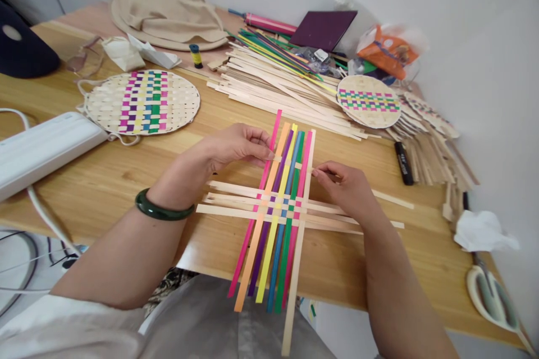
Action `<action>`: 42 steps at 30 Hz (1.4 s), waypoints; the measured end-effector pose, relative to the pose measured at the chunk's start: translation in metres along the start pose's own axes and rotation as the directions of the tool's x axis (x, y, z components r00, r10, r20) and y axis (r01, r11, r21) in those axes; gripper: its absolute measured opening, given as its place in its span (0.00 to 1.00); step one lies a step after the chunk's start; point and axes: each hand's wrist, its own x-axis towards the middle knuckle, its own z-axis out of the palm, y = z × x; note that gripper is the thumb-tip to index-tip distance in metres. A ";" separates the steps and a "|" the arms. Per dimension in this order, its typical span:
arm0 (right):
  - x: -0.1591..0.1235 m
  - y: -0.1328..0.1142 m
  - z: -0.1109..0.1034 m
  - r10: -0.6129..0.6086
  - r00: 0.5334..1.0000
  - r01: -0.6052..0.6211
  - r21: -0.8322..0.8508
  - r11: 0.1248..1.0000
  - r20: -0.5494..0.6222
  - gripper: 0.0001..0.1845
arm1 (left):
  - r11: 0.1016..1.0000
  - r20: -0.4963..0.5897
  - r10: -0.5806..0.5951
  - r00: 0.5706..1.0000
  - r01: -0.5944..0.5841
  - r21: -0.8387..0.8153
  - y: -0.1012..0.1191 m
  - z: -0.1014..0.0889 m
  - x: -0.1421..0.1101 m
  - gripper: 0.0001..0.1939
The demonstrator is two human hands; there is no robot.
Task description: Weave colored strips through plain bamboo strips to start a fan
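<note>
Several long coloured strips, among them a pink strip [243,258], an orange strip [245,275] and a green strip [285,269], run away from me with a plain strip [292,297] at their right. Pale strips [227,211] cross them in an over-under weave near the middle. Farther up, another pale strip [298,166] shows in short pieces between the coloured ones. My left hand [240,147] pinches at its left end, beside the pink strip. At the right edge of the weave, my right hand [344,185] pinches with thumb and forefinger at the same strip's other end.
A woven oval fan [112,102] lies left and a round woven piece [366,102] right. Loose pale strips [269,84] are piled behind. A power strip [50,148], black marker [403,164], crumpled tissue [482,231] and scissors [490,294] lie around the sides.
</note>
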 end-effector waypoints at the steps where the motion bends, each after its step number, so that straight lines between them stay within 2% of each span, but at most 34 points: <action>1: 0.000 0.001 0.000 0.002 1.000 -0.002 -0.003 1.000 -0.004 0.15 | 1.000 -0.009 0.010 1.000 -0.010 0.013 -0.001 0.000 0.001 0.10; 7: -0.001 0.001 -0.001 0.005 1.000 -0.005 0.001 1.000 -0.020 0.14 | 0.996 -0.048 -0.037 0.998 0.040 0.073 0.001 0.005 0.001 0.09; 13: 0.000 -0.005 0.006 -0.033 0.999 0.032 0.037 0.999 0.009 0.13 | 0.983 -0.220 0.013 0.975 0.027 0.179 0.002 0.008 0.001 0.10; 18: 0.001 -0.007 0.014 -0.063 0.998 0.062 0.037 0.997 0.022 0.14 | 0.987 -0.214 -0.037 0.976 0.069 0.143 -0.003 0.007 0.004 0.12; 20: 0.000 -0.004 0.008 -0.042 0.998 0.042 0.008 0.999 0.038 0.13 | 0.992 -0.222 -0.016 0.975 0.043 0.118 -0.004 0.008 0.004 0.14; 24: 0.000 0.007 -0.017 0.040 0.997 -0.035 -0.067 0.997 0.071 0.10 | 0.996 -0.255 -0.001 0.967 0.025 0.089 -0.002 0.010 0.005 0.17; 27: 0.000 0.013 -0.028 0.010 0.999 -0.008 -0.053 0.999 0.051 0.07 | 0.996 -0.261 0.004 0.965 0.019 0.087 -0.001 0.011 0.004 0.17; 30: 0.000 0.009 -0.020 -0.061 0.998 0.061 0.001 0.998 0.029 0.07 | 0.992 -0.239 0.026 0.971 0.005 0.129 -0.003 0.012 0.004 0.16; 33: -0.001 0.002 -0.003 -0.114 0.991 0.111 0.033 0.993 0.077 0.07 | 0.978 -0.198 0.041 0.979 0.001 0.209 -0.006 0.013 0.003 0.16; 35: 0.000 -0.001 0.006 -0.114 0.990 0.112 0.030 0.993 0.086 0.07 | 0.961 -0.165 0.047 0.985 0.001 0.276 -0.005 0.012 0.003 0.17; 37: 0.001 -0.001 0.013 -0.091 0.995 0.091 0.014 0.996 0.030 0.06 | 0.935 -0.153 0.076 0.985 -0.017 0.355 -0.002 0.010 0.001 0.18; 39: 0.004 0.000 0.018 -0.076 0.995 0.074 -0.029 0.997 -0.065 0.07 | 0.898 -0.228 0.156 0.961 -0.042 0.439 0.005 0.006 -0.003 0.19; 42: 0.008 0.003 0.021 -0.133 0.984 0.113 -0.156 0.981 -0.121 0.10 | 0.817 -0.413 0.316 0.854 -0.024 0.575 0.018 0.007 -0.016 0.19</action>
